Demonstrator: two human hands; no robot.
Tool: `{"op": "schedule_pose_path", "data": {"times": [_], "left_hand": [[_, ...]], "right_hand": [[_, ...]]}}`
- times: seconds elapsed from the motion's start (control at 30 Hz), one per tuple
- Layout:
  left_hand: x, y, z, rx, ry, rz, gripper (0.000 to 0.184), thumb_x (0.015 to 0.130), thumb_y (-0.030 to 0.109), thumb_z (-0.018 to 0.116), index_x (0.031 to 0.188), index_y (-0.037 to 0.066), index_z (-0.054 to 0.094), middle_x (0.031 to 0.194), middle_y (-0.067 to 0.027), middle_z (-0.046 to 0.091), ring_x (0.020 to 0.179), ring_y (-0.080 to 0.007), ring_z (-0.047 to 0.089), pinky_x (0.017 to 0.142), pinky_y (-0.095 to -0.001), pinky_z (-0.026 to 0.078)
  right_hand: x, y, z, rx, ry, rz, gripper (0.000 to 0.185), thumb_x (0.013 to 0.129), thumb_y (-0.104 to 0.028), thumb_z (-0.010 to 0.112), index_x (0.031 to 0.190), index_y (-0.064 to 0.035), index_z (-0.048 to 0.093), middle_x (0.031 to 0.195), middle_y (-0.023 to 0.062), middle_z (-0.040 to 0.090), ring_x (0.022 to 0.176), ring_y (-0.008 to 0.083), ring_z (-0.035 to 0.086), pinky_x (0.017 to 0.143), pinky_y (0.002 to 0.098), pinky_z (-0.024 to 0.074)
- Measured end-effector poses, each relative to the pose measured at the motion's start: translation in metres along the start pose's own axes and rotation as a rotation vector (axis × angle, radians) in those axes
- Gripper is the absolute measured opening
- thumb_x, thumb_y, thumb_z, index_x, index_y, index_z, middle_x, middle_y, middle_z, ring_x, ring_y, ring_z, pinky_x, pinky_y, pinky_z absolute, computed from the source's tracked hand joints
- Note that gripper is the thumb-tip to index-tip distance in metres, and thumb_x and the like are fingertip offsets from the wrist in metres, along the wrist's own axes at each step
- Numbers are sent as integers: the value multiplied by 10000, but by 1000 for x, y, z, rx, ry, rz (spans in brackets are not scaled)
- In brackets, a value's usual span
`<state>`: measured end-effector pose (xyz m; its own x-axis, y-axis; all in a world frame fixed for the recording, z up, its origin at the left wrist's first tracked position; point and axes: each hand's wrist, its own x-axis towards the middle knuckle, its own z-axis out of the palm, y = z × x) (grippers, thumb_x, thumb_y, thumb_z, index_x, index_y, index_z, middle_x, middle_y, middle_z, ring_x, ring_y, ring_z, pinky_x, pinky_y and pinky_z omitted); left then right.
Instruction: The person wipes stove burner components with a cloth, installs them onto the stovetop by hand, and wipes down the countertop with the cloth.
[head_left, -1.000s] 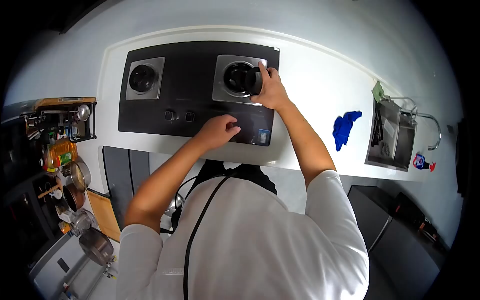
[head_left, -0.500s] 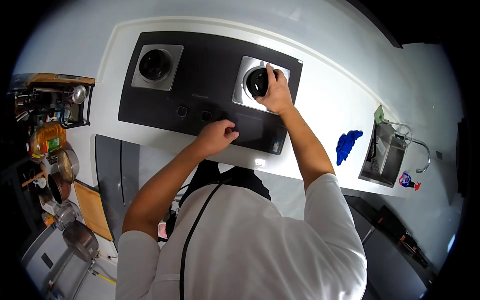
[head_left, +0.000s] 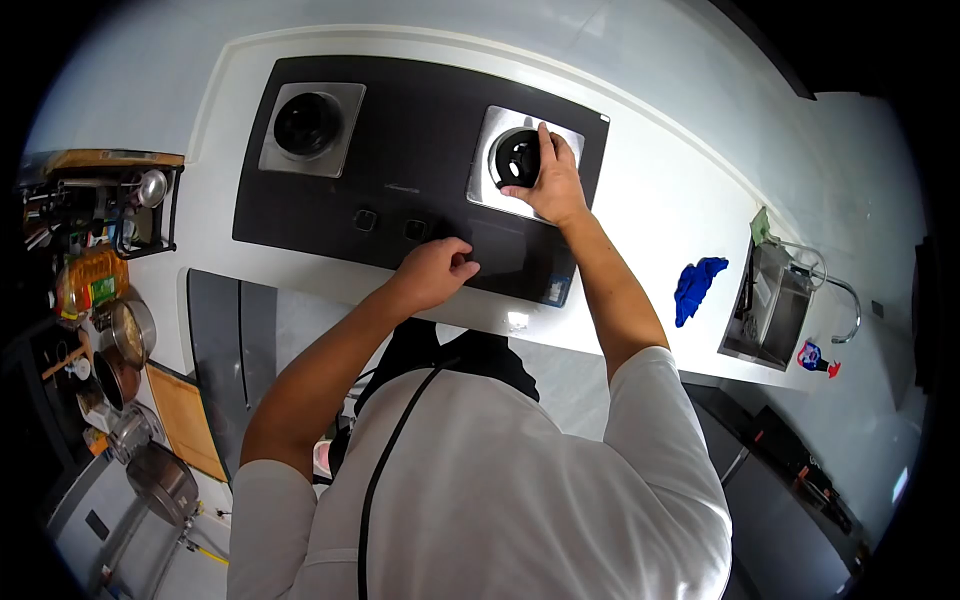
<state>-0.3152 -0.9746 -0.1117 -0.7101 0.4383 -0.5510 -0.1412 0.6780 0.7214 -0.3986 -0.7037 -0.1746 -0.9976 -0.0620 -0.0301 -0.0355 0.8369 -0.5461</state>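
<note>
A dark glass gas hob (head_left: 400, 130) lies in the white counter, with a burner on a square steel plate at each side. On the right burner, my right hand (head_left: 555, 185) grips a round black burner ring (head_left: 516, 158), thumb at its front and fingers along its right edge. The ring sits over the steel plate (head_left: 487, 187); whether it is raised off the seat I cannot tell. Over the hob's front edge my left hand (head_left: 435, 273) is loosely closed with nothing visible in it. The left burner (head_left: 306, 125) holds a similar black round part. Two control knobs (head_left: 415, 229) lie near my left hand.
A blue cloth (head_left: 697, 290) lies on the counter at right, before a steel sink (head_left: 785, 315) with a tap. A spray bottle (head_left: 815, 358) stands beside the sink. At left are a rack (head_left: 150, 215), an oil bottle (head_left: 93, 282) and several pots (head_left: 162, 483).
My right hand has shifted slightly on the black ring, and its thumb now shows at the ring's front edge. My left hand stays nearly still.
</note>
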Motion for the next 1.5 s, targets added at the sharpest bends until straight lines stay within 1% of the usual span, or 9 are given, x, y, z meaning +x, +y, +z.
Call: {"op": "schedule_pose_path", "data": {"times": [0.33,0.57,0.67,0.77,0.87,1.1,1.23,1.37,1.5], "left_hand": [[27,8,2,7,19,28,448,994,271,749,1341,-3,676,1203,-192,758,1100,-311,737,968,-397,572],[146,-3,13,-27,301,98,439,1019,169,677,1401,-37,612,1266,-217,733,1146,-304,729,1008,-386,552],[183,-8,23,13,426,178,422,1003,152,626,1395,-4,640,1249,-233,733,1162,-379,711,1010,-441,560],[192,0,22,-66,375,101,429,1008,134,599,1408,-15,638,1253,-233,731,1176,-381,704,1029,-439,552],[207,-17,25,-112,338,116,446,1033,52,573,1458,-83,570,1190,-176,737,923,-209,715,822,-333,573],[211,-13,23,-131,382,118,420,1042,61,558,1433,-86,598,1081,-174,754,815,-187,700,754,-327,571],[212,-9,21,-121,416,132,399,1041,82,574,1402,-81,629,1099,-185,763,838,-196,714,777,-327,574],[208,4,15,-160,459,128,353,1021,146,571,1300,-13,717,1297,-244,720,1220,-383,695,1060,-417,545],[213,12,6,-224,465,196,344,1023,119,568,1304,-16,714,1278,-231,736,1197,-352,716,1043,-385,551]], "right_hand": [[-9,40,-10,233,-37,-83,1370,601,-103,1034,1682,-22,196,1598,262,401,1489,416,432,1272,410,366],[-21,41,-6,274,56,-29,1302,619,-104,1032,1643,62,245,1533,282,486,1438,418,493,1229,420,397],[-26,40,-4,242,107,-65,1276,617,-121,1032,1622,84,273,1461,298,558,1377,455,530,1184,448,432],[-27,47,4,220,129,-43,1264,604,-124,1032,1609,92,297,1430,297,586,1306,472,560,1151,475,450],[-27,45,4,222,111,8,1253,607,-139,1032,1608,87,312,1425,284,596,1284,464,563,1142,481,449],[-30,31,-4,154,147,-3,1238,600,-172,1036,1597,75,345,1392,265,623,1290,454,544,1133,474,448],[-30,35,3,109,213,-68,1227,603,-231,1038,1579,76,362,1397,254,613,1285,449,538,1121,481,448],[-38,22,14,12,299,27,1240,606,-354,1023,1569,60,361,1404,262,575,1261,450,531,1108,508,428],[-43,-3,22,-58,352,179,1248,633,-452,1003,1563,64,351,1354,276,567,1213,442,522,1070,507,439]]}}
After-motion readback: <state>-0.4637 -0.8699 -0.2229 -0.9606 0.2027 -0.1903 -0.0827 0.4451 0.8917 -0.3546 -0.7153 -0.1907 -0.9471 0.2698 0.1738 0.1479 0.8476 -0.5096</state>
